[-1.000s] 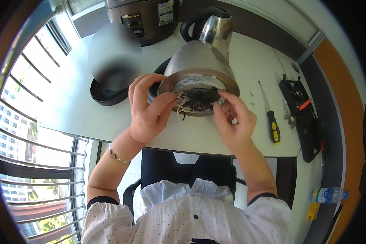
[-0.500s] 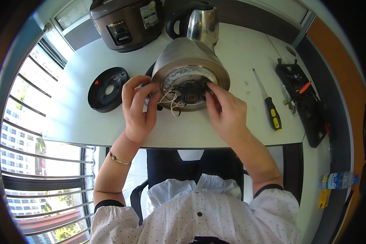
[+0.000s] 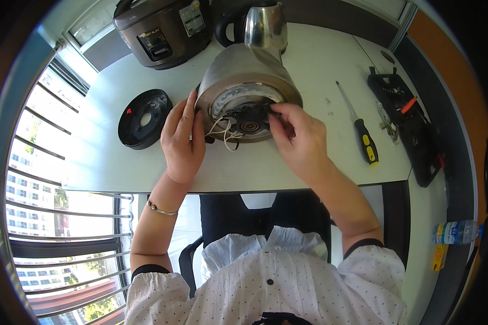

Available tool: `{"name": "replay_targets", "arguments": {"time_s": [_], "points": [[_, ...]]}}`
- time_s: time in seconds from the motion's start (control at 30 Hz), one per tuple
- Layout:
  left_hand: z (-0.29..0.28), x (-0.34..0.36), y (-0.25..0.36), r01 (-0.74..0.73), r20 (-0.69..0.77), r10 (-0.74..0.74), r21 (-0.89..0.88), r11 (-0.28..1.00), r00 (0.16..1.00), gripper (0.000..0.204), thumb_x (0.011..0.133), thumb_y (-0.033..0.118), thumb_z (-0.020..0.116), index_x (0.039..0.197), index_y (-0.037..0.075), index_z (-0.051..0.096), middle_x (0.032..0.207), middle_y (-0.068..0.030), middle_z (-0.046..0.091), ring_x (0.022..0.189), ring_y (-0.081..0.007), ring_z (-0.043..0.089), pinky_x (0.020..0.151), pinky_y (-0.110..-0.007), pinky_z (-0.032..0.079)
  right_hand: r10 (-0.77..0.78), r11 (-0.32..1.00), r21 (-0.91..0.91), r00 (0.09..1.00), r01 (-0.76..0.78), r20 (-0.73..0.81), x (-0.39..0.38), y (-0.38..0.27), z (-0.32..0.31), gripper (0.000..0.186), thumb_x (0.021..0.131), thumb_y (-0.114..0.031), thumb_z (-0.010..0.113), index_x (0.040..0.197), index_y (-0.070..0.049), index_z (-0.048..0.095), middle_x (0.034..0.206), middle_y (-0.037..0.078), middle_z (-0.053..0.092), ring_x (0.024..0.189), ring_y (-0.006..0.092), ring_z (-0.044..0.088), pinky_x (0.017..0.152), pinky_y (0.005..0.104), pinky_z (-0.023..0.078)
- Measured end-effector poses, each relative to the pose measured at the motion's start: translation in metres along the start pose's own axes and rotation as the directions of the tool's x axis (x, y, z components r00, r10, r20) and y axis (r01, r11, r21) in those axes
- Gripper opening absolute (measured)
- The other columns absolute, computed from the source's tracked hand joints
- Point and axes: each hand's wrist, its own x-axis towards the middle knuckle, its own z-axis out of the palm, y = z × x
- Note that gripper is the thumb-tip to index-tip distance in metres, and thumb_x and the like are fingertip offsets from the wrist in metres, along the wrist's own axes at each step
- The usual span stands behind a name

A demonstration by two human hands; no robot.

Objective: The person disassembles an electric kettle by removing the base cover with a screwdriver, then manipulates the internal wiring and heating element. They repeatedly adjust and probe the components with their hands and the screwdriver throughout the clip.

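Note:
A steel kettle (image 3: pixel 238 65) lies on its side, its open bottom towards me, showing a black connector part (image 3: pixel 249 125) and loose white wires (image 3: pixel 222 131). My left hand (image 3: pixel 183 138) holds the kettle's left rim, fingers pointing up along it. My right hand (image 3: pixel 301 141) pinches the right side of the black part between thumb and forefinger, the other fingers curled behind. A round black base cover (image 3: pixel 144 119) with a small red piece sits to the left.
White desk (image 3: pixel 363 54) carries a brown cooker (image 3: pixel 160 32), a second steel kettle (image 3: pixel 265 30), a yellow-black screwdriver (image 3: pixel 367 142) and a black tool case (image 3: pixel 412 141). A water bottle (image 3: pixel 452 233) is at the lower right; barred window at left, black chair (image 3: pixel 222 211) below.
My left fingers have straightened and moved higher along the kettle's rim. My right hand stays pinched at the connector, slightly turned. The whole view has shifted a little.

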Motion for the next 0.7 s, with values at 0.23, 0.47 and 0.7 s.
{"name": "replay_targets", "arguments": {"time_s": [0.23, 0.47, 0.7], "points": [[0.0021, -0.002, 0.0026, -0.004, 0.003, 0.004, 0.036, 0.999, 1.0, 0.035, 0.083, -0.005, 0.056, 0.118, -0.003, 0.057, 0.099, -0.0174, 0.061, 0.08, -0.0281, 0.061, 0.072, -0.032, 0.049, 0.051, 0.999, -0.006, 0.999, -0.051, 0.003, -0.0011, 0.0029, -0.0008, 0.015, 0.076, 0.004, 0.067, 0.089, 0.0, 0.061, 0.062, 0.005, 0.059, 0.049, 0.0081, 0.055, 0.046, 0.0202, 0.044], [0.0007, -0.005, 0.0001, -0.011, 0.002, 0.011, 0.078, 0.997, 1.0, 0.034, 0.083, -0.004, 0.056, 0.118, -0.003, 0.058, 0.099, -0.018, 0.062, 0.081, -0.0282, 0.062, 0.072, -0.031, 0.05, 0.123, 0.988, 0.089, 0.992, -0.126, 0.039, -0.0023, 0.0042, -0.0011, 0.011, 0.077, 0.005, 0.066, 0.087, 0.002, 0.062, 0.064, 0.002, 0.061, 0.052, 0.0019, 0.052, 0.045, 0.0165, 0.04], [0.0019, -0.0041, 0.0027, -0.023, -0.005, 0.024, 0.111, 0.994, 1.0, 0.034, 0.084, -0.006, 0.055, 0.117, -0.003, 0.058, 0.099, -0.0191, 0.063, 0.081, -0.0287, 0.064, 0.072, -0.03, 0.051, 0.164, 0.971, 0.164, 0.984, -0.173, 0.063, -0.0023, 0.0044, -0.0031, 0.008, 0.078, 0.006, 0.065, 0.085, 0.002, 0.062, 0.063, 0.0, 0.06, 0.051, 0.001, 0.05, 0.045, 0.0156, 0.037]]}}
